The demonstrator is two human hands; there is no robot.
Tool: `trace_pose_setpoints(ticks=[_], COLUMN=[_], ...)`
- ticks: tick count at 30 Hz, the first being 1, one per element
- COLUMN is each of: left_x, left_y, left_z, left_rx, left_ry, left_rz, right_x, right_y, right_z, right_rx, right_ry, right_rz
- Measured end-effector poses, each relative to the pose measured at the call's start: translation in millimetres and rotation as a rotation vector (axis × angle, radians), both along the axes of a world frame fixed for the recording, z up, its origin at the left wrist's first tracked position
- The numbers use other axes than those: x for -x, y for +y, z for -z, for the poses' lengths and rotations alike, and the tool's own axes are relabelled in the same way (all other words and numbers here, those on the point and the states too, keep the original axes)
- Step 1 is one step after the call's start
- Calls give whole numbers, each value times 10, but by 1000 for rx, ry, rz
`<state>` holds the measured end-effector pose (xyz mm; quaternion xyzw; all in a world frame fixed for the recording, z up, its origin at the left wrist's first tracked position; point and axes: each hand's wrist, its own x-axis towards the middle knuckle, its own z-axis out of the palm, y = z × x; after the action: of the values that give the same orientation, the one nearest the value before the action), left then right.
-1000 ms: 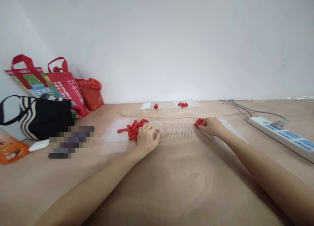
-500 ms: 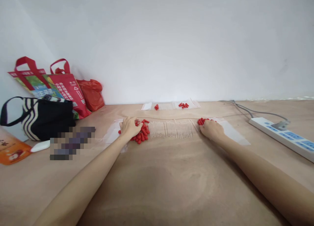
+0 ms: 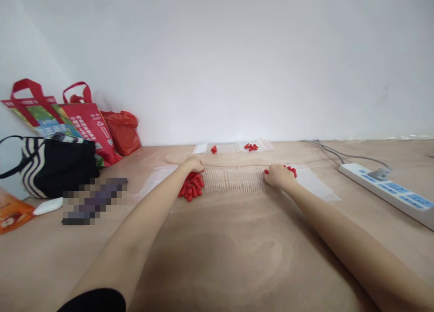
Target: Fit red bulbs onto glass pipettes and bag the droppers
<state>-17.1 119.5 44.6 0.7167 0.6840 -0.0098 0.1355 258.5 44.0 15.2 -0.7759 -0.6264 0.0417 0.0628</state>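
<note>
One left hand (image 3: 195,164): over red bulb-shaped pieces (image 3: 190,191); grip hidden;
Right hand (image 3: 278,176): at smaller red cluster (image 3: 293,172); grip unclear;
Thin pale sticks (image 3: 233,180): rowed between hands; light touch keeps them parallel

Red pieces (image 3: 191,187) lie in four clusters, too crowded for an exact count. Pale thin sticks (image 3: 233,181) form one long row and one smaller row farther back, likewise too dense to number. There are two printed shopping bags (image 3: 88,122), one red plastic bag (image 3: 122,131), one black bag (image 3: 68,163), one orange packet (image 3: 11,212), one power strip (image 3: 389,192) and one plug (image 3: 379,174).
</note>
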Motion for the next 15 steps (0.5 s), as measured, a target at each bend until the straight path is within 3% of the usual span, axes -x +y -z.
trace_pose_setpoints(ticks=[8,12,15], left_x=[8,-30,-129], left_y=[34,-81,-347], left_z=[4,-87,-113], left_rx=[-90,-316,-491], left_ry=[8,-68,-162], left_rz=[-5,37,134], right_x=[147,56,-50], right_y=[21,25,-9], right_z=[34,-28,-39], right_rx=[-9,-56,-232], right_ry=[9,31,171], right_rz=[-3,11,-148])
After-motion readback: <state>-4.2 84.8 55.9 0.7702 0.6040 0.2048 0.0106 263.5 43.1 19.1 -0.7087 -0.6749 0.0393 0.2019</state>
